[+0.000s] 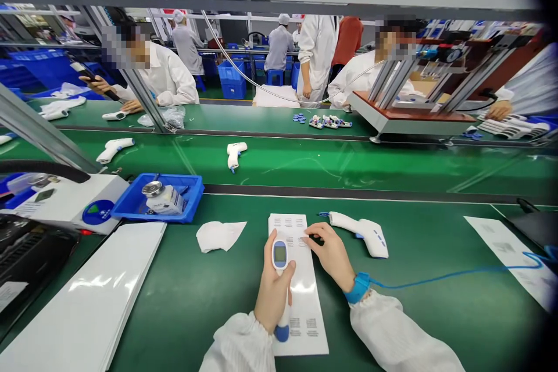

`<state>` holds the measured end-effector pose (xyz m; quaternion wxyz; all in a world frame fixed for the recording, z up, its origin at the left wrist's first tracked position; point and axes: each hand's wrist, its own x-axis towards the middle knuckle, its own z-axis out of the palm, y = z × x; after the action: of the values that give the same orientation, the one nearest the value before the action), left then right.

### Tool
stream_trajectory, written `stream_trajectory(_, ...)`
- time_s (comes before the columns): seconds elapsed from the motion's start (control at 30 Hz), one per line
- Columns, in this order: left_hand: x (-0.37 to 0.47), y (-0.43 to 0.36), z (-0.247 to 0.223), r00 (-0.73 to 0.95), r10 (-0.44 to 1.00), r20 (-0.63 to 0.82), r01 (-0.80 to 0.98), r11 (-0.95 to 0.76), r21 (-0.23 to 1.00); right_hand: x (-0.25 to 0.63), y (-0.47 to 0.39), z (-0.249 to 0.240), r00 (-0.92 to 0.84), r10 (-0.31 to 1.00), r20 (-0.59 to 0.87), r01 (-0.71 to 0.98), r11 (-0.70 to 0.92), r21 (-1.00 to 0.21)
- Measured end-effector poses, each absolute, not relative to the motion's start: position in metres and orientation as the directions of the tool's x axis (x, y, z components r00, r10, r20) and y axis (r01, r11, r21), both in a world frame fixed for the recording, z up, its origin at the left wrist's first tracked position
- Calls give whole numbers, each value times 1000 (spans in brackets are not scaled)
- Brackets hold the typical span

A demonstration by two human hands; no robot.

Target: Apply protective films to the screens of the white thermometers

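1. One white-and-blue thermometer [279,253] is in the left hand [274,293], fingers and thumb closed round its body; its screen faces up, its blue end points back toward the wearer.
2. Its long axis runs away from the wearer, nearly in line with the printed sheet [307,296], whose left part it overlaps; whether the two touch cannot be told.
3. The right hand [332,253] lies just to the thermometer's right, thumb and forefinger bent close together at the sheet's upper right edge; whether they pinch a label cannot be told. Both hands are near the sheet, one from each side.
4. Beyond the right hand, a second thermometer [370,237] lies on its side on the green surface [183,302].
5. Left of the sheet, well apart from it, lies a paper scrap [221,236]; farther left are a blue tray [197,197] and a white stack of sheets [96,296].
6. Past the surface, a green belt [288,165] carries more thermometers; across it, co-workers in white coats [174,78] sit at work.
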<state>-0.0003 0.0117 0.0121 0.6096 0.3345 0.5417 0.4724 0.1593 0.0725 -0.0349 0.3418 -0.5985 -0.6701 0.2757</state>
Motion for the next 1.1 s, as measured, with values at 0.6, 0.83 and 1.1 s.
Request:
stream_trajectory(0.6,6,9,13,-2,930,-367,-276,353,894,152,73,-7,-323,916,237,696,400,-596)
stream_trajectory(0.83,1,8,2,-30,976,-217,-163,210,964,155,27,41,-605,794,-53,521,344,-781)
stream_trajectory(1.1,2,9,8,48,952,-302,-221,306,926,134,54,53,-441,892,97,375,281,-883)
